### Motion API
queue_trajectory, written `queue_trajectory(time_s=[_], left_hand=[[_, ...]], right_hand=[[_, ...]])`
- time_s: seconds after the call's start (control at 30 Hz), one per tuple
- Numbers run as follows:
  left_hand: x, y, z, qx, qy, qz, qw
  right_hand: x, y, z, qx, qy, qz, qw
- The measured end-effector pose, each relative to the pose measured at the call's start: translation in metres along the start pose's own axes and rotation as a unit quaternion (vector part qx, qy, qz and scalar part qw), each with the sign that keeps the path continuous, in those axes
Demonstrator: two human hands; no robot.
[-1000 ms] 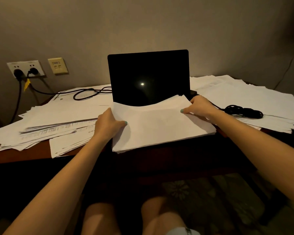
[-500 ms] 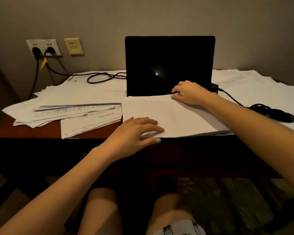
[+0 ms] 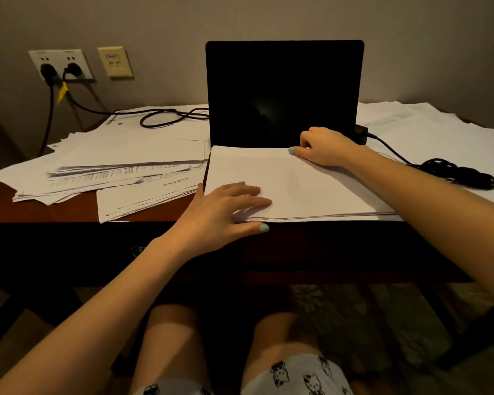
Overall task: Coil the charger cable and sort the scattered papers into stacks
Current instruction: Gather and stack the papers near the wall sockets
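Running along a plain beige wall (image 3: 240,18), the reddish-brown wooden counter (image 3: 54,212) carries an open laptop (image 3: 283,92) with a dark screen at its back middle. On the wall above the back left corner sit a white double outlet (image 3: 60,64) with two black plugs in it and a beige wall plate (image 3: 115,61) just beside it. A black cord (image 3: 166,118) drops from the outlet and loops over the loose papers (image 3: 120,155) fanned across the counter's left side. More sheets (image 3: 439,129) cover the right side.

The charger cable (image 3: 457,173) lies bundled on those right-hand sheets near the right edge, one strand leading back to the laptop's right side.

A squared paper stack (image 3: 311,186) lies at the front edge, in front of the laptop. The left hand (image 3: 220,212) rests flat on its front left corner, grip apart, fingers straight. The right hand (image 3: 325,146) sits at the stack's back right corner with fingers curled; whether its grip clamps the sheets I cannot tell. Both forearms cross the front edge. Below, patterned carpet (image 3: 382,323) shows past the person's knees.
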State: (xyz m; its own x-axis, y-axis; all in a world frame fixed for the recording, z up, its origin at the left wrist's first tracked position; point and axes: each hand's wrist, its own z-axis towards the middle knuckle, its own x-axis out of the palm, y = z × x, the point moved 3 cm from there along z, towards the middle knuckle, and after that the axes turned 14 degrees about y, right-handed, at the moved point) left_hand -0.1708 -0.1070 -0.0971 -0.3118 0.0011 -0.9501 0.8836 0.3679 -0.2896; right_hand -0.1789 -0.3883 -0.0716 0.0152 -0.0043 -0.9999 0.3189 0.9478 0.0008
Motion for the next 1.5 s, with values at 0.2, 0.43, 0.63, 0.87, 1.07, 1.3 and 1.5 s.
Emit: queue_trajectory(time_s=[0.2,0.43,0.63,0.87,1.07,1.3,1.5], left_hand=[[-0.003,0.002,0.003,0.009,-0.001,-0.005,1.0],[-0.007,0.006,0.008,0.038,-0.013,-0.012,0.999],[-0.035,0.062,-0.016,0.051,-0.111,-0.076,0.99],[-0.078,0.196,-0.044,-0.2,-0.198,0.001,0.96],[-0.083,0.284,-0.046,-0.406,-0.231,-0.046,0.883],[-0.086,0.293,-0.023,-0.477,-0.21,-0.02,0.853],[-0.09,0.306,-0.024,-0.507,-0.221,-0.062,0.831]], right_hand=[[0.003,0.004,-0.001,0.028,-0.014,0.008,0.999],[-0.007,0.049,0.009,-0.006,-0.113,-0.03,0.993],[-0.02,0.148,0.048,-0.157,-0.143,0.095,0.972],[-0.009,0.224,0.12,-0.164,-0.029,0.189,0.968],[0.001,0.239,0.184,-0.083,0.065,0.063,0.992],[0.019,0.231,0.2,-0.136,0.051,0.1,0.984],[0.007,0.233,0.191,-0.152,-0.011,0.076,0.985]])
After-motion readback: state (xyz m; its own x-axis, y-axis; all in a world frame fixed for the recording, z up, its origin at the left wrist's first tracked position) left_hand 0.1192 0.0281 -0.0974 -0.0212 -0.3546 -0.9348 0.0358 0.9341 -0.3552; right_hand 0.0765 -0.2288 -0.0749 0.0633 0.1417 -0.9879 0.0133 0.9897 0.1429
